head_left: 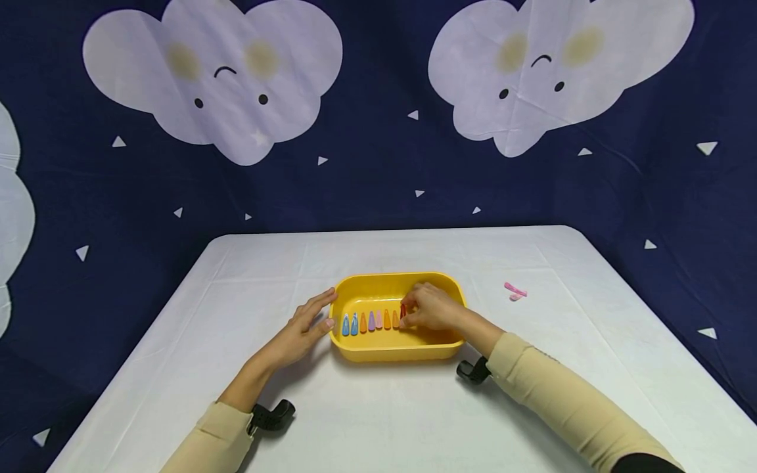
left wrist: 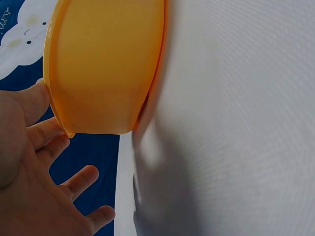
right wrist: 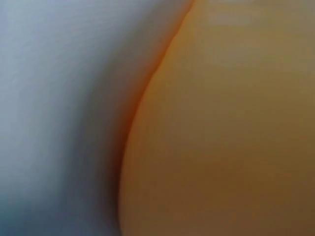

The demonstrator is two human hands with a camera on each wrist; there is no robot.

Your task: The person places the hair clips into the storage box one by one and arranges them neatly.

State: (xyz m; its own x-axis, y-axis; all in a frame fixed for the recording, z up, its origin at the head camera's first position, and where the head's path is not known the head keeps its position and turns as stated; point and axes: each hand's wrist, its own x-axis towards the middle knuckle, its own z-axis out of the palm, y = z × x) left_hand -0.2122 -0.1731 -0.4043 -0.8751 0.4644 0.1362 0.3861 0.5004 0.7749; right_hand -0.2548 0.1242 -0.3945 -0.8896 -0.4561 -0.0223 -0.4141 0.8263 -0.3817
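A yellow plastic tray (head_left: 390, 355) stands on the table. Inside it, a row of snap hair clips (head_left: 371, 321) in blue, orange, purple and pink lies side by side. At the right end of that row, my right hand (head_left: 432, 307) pinches a red hair clip (head_left: 403, 311), partly covered by the fingers. My left hand (head_left: 301, 332) touches the tray's left rim with thumb and fingertips, the other fingers spread. In the left wrist view, the left hand (left wrist: 29, 162) is beside the tray's end wall (left wrist: 103, 73). The right wrist view shows only the blurred tray wall (right wrist: 221, 128).
Pink hair clips (head_left: 515, 291) lie on the white-covered table (head_left: 378, 420), to the right of the tray. Behind the table hangs a dark blue cloth (head_left: 378, 190) with clouds and small triangles. Each wrist wears a black camera mount (head_left: 273, 416).
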